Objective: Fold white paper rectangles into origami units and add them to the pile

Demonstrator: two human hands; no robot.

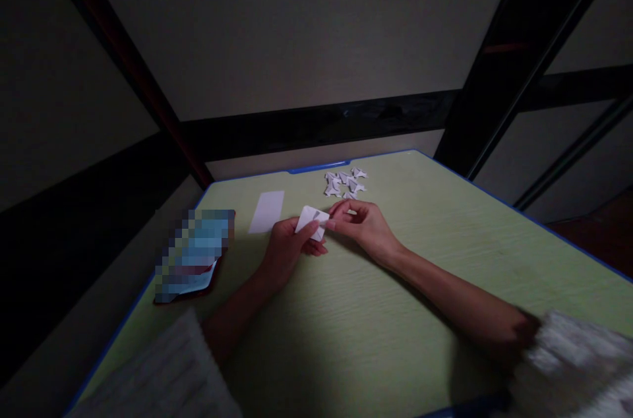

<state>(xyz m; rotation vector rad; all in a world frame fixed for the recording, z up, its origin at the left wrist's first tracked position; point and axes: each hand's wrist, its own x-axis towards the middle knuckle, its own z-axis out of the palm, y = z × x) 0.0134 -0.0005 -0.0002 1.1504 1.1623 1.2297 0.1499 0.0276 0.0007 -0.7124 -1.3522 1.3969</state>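
Observation:
A small, partly folded piece of white paper (311,219) is held just above the green tabletop (405,286), near its middle. My left hand (289,243) pinches the paper's left side with its fingers closed. My right hand (363,223) pinches the right edge, fingers curled. Behind the hands, a cluster of several small folded white paper figures (345,183) lies near the far edge. A flat white rectangular sheet (267,211) lies to the left of the hands.
A blurred blue object in a dark red case (195,253) rests at the table's left edge. The table has a blue rim (316,167). Pale walls with dark wooden beams (321,124) stand close behind it.

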